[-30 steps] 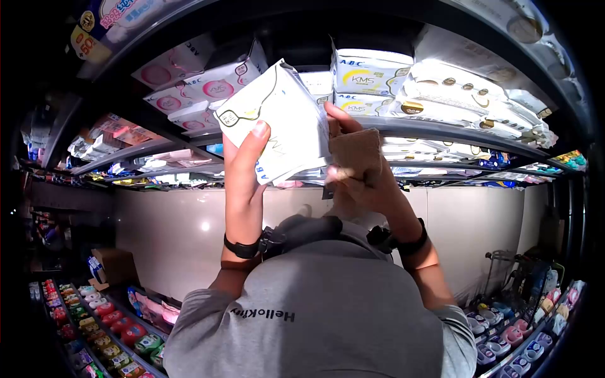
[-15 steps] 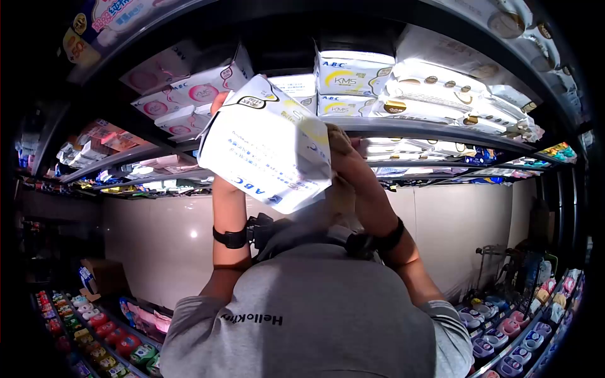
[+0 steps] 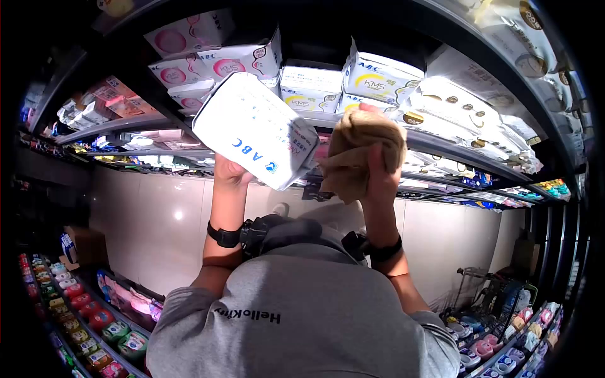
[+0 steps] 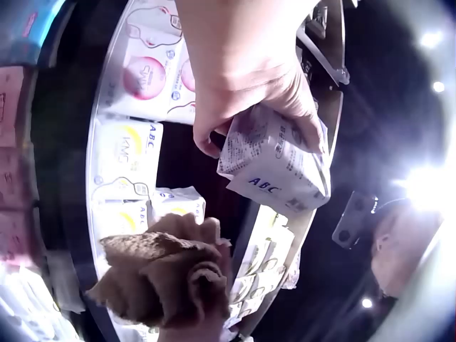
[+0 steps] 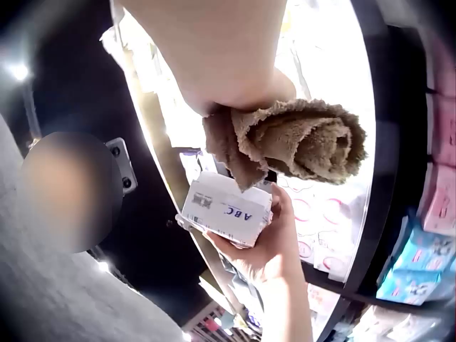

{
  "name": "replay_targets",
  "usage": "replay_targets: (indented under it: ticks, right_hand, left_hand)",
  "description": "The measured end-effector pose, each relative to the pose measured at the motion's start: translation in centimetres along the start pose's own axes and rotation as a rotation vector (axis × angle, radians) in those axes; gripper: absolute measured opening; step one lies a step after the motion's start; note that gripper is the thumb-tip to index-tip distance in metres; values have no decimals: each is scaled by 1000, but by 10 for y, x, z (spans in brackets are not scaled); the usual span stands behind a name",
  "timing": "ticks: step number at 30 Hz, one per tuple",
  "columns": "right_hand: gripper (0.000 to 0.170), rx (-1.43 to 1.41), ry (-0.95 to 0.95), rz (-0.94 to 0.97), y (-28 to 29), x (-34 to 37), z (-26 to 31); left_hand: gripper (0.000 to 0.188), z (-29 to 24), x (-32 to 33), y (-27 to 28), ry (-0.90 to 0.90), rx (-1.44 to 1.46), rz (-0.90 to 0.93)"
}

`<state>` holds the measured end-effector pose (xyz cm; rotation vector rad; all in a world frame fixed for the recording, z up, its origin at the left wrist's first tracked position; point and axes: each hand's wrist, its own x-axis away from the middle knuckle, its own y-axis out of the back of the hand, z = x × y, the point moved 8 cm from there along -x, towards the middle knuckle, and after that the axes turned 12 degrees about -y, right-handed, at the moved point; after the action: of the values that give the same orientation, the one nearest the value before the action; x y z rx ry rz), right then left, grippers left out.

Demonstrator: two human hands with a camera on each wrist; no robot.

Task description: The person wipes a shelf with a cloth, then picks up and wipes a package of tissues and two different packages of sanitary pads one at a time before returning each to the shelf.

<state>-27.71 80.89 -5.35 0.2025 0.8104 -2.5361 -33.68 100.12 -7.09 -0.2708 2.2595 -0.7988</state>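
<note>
A white ABC package (image 3: 255, 132) is held up in the air in front of the shelf, tilted, left of centre. The left hand (image 3: 232, 171) grips it between thumb and fingers on opposite sides, as both wrist views show. Just to its right, the right hand (image 3: 380, 181) clutches a bunched brown cloth (image 3: 362, 151), thumb laid along the near side. I cannot tell whether cloth and package touch.

From the head view the package covers most of the left fingers, and the cloth covers much of the right hand. The small print is too blurred to read, and glare washes out the goods in the right wrist view.

Beyond, the dark-edged shelf (image 3: 328, 117) bears pink-marked packs (image 3: 239, 62) to the left and yellow-marked packs (image 3: 383, 80) near the middle. Below lies a pale, shiny floor (image 3: 148, 201); a wire cart (image 3: 482, 286) stands at the near right, in shadow.

Half a second ago the package hid most of the cloth; now the cloth is plainly visible beside it.
</note>
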Motion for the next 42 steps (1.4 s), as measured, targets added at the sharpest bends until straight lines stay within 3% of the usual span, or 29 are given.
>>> replay_targets:
  ticks: [1, 3, 4, 5, 7, 9, 13, 19, 21, 25, 29, 33, 36, 37, 39, 40, 42]
  right_hand:
    - [65, 116, 36, 131, -17, 3, 17]
    - [74, 522, 257, 7, -25, 7, 20]
    - [82, 560, 424, 218, -50, 9, 18]
    - [79, 1191, 716, 229, -74, 22, 23]
    - [43, 1127, 425, 194, -67, 14, 6]
    - [43, 1253, 596, 142, -65, 21, 2]
    - [30, 1214, 472, 123, -65, 24, 1]
    - [57, 1141, 401, 237, -64, 16, -3]
    - [58, 787, 62, 220, -55, 7, -12]
    - [67, 666, -40, 455, -53, 8, -27]
    - [61, 112, -377, 441, -44, 18, -35]
    - [55, 1, -306, 347, -40, 10, -34]
    - [38, -35, -375, -178, 4, -2, -26]
    - [35, 20, -345, -259, 8, -2, -16]
    - [34, 298, -133, -175, -14, -7, 22]
    - [32, 422, 35, -237, -20, -10, 35]
    - [24, 603, -30, -195, -33, -15, 38]
  left_hand:
    - [98, 2, 5, 5, 50, -16, -21]
    - [95, 8, 14, 15, 75, 35, -74]
    - [95, 9, 16, 16, 75, 40, -97]
    - [96, 10, 18, 17, 73, 47, -119]
    - [93, 10, 14, 17, 79, 67, -109]
    - [90, 4, 10, 17, 72, 33, -151]
    - [87, -4, 14, 17, 43, 9, -276]
    - [90, -29, -9, -8, -131, -241, -171]
    - [92, -34, -9, -7, -172, -367, -130]
    - [95, -38, -7, -12, -255, -432, -25]
    - [93, -34, -9, -11, -221, -421, 39]
    - [95, -38, -14, -5, -215, -394, -24]
    - [95, -40, -12, -6, -245, -461, 34]
    - [94, -40, -11, -6, -242, -480, 57]
    - [95, -37, -9, -10, -228, -524, 101]
    - [95, -34, -8, -13, -209, -491, 94]
    - [95, -31, -6, -19, -178, -443, 124]
